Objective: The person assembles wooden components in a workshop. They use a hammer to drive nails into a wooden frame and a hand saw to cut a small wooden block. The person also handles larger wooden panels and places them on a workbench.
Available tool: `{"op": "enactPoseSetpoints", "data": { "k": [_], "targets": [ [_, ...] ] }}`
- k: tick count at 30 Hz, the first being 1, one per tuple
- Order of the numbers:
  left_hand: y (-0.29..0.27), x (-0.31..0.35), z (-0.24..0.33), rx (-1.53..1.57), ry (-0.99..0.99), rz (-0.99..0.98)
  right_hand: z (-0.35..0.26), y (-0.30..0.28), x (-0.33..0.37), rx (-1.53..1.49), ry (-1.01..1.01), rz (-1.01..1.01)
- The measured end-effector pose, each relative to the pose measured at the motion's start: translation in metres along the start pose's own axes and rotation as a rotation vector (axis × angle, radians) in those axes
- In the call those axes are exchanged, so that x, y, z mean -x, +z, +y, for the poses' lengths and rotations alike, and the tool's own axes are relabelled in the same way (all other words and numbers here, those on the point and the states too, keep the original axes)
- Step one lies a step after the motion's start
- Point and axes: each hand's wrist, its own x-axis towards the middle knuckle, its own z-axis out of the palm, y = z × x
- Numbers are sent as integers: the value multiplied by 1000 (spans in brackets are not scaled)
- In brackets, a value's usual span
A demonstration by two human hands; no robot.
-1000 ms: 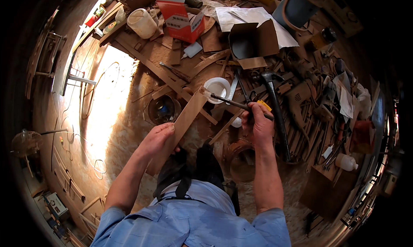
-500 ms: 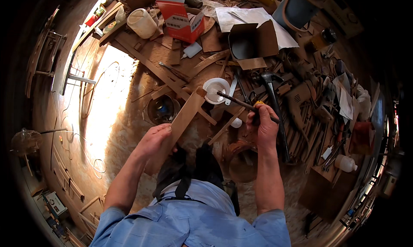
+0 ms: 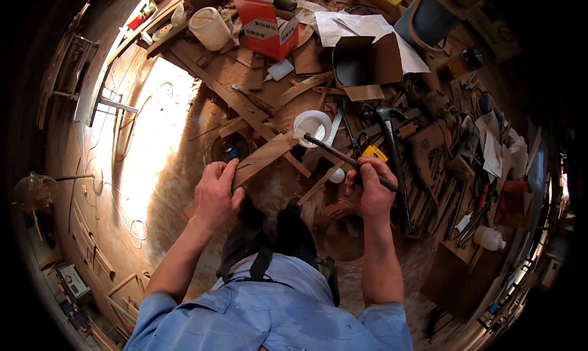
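A flat wooden board (image 3: 264, 160) is gripped near its lower end by my left hand (image 3: 215, 193), thumb and fingers closed on it. The board slants up to the right, its far end beside a white bowl (image 3: 313, 113) with pale, wet-looking stuff inside. My right hand (image 3: 375, 190) is wrapped round the dark handle of a thin brush (image 3: 335, 151). The brush's pale tip meets the board's far end, at the bowl's left rim; the exact contact is too small to make out. Just beyond my right hand lies a yellow tape measure (image 3: 375, 153).
A hammer (image 3: 388, 127), a power drill (image 3: 425, 141) and many hand tools crowd the right side. Ahead are a cardboard box (image 3: 392, 56), a red box (image 3: 260, 28), a white jug (image 3: 210, 29) and wood offcuts. A round pot (image 3: 215, 156) stands beyond my left hand.
The brush tip has moved left from over the bowl to the board's end. My left hand has turned the board so its broad face shows more.
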Motion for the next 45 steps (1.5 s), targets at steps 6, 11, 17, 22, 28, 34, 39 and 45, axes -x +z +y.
{"op": "enactPoseSetpoints", "data": {
  "k": [6, 11, 17, 22, 28, 34, 39, 45],
  "targets": [
    [-3, 1, 6, -6, 9, 29, 6, 2, -1, 80, 46, -30],
    [-5, 1, 8, -17, -1, 29, 9, 3, 1, 204, 36, -50],
    [-8, 2, 6, -36, -38, 11, -6, 9, 3, 258, 8, 32],
    [-6, 1, -6, 109, -153, 93, -3, 0, 13, -112, -11, 102],
    [-8, -11, -21, 248, -409, 146, 16, 2, 32, -246, 114, 112],
    [-9, -22, -50, 804, -679, 46, 38, 9, 52, -347, 190, 17],
    [-24, -41, -58, 1830, -790, 440, 41, 32, 70, -470, 250, -64],
    [-29, -46, -66, 1841, -774, 645, 43, 52, 82, -502, 243, -191]
  ]
}}
